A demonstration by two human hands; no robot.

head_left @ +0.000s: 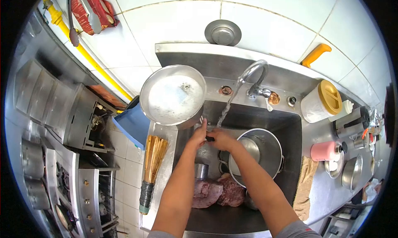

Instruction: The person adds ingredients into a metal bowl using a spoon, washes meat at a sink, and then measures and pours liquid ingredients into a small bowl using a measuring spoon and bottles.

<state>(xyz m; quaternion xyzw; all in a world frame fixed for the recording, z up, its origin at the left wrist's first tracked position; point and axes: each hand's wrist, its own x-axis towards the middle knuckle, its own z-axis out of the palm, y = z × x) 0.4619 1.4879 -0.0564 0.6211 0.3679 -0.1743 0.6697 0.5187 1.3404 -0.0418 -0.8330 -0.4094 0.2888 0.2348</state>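
Both hands are over the left part of the metal sink [290, 126]. My left hand [197, 135] is closed around something at the fork-like metal tip that shows above its fingers. My right hand [220, 139] is closed on a dark handle beside it. Water runs from the curved faucet [260, 68] behind them. A large steel pot [269, 142] stands in the sink at the right, and two pieces of raw meat [207, 193] lie nearer me. At the upper left, a pot of foamy whitish liquid [176, 95] sits by the sink edge.
A straw brush [153, 167] lies on the left ledge near a blue bin [133, 120]. On the right counter are a yellow-lidded container [321, 101], a pink bottle [325, 151], a brown cloth [306, 184] and steel bowls [352, 173]. A stove [87, 196] stands at far left.
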